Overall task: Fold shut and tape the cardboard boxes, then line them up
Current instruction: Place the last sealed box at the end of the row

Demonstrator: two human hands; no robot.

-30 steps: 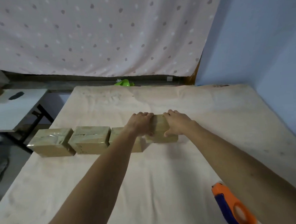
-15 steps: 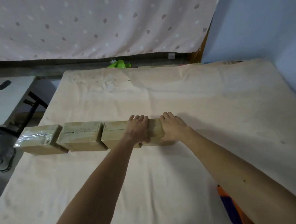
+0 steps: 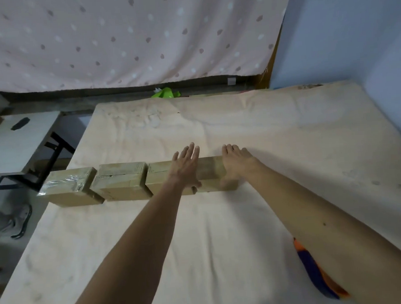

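Observation:
Several taped cardboard boxes stand in a row across the cloth-covered table (image 3: 222, 232). The leftmost box (image 3: 69, 185) shines with tape, a second box (image 3: 119, 181) sits beside it, and a third box (image 3: 159, 175) follows. The rightmost box (image 3: 211, 171) lies between my hands. My left hand (image 3: 186, 168) hovers over the seam between the third and the rightmost box, fingers straight and spread. My right hand (image 3: 236, 165) rests at that box's right end with fingers extended, thumb down its front.
An orange and blue tape dispenser (image 3: 315, 271) lies near the front right, partly under my right forearm. A white side table (image 3: 15, 145) stands at the left. A dotted curtain hangs behind, and a blue wall runs along the right.
Both hands held the rightmost box with curled fingers before. Now their fingers have straightened and the left hand has lifted off. The boxes stay in line.

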